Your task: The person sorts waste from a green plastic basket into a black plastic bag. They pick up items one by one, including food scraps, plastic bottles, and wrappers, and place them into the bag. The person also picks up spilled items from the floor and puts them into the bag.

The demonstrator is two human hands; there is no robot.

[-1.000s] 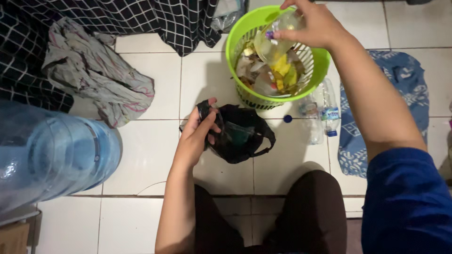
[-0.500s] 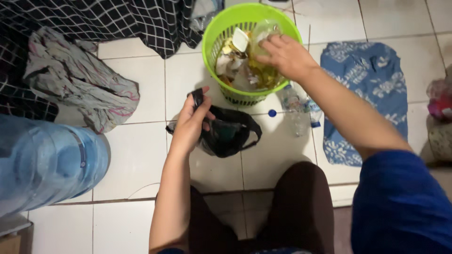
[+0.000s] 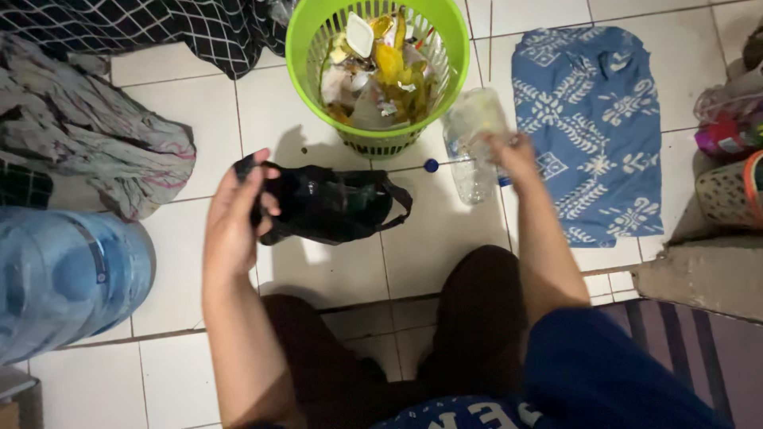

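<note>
Our right hand (image 3: 513,151) has left the green basket (image 3: 306,48) and now grasps a light, crushable clear plastic bottle (image 3: 470,143) at its side, while our left hand (image 3: 234,214) pinches the limp black bag (image 3: 334,202) by its rim.

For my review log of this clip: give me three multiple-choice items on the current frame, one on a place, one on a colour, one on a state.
1. Where does the blue bottle cap lie?
A. on the white tiles below the basket
B. inside the basket
C. on the blue cloth

2. What colour is the slotted basket?
A. red
B. green
C. white

3. What does the left hand do?
A. lies flat on the floor
B. grips the black bag
C. holds a clear bottle

Key: 1 A, it sits on bare tile; 2 B, bright green rim; 3 B, fingers close on the bag's edge.
</note>
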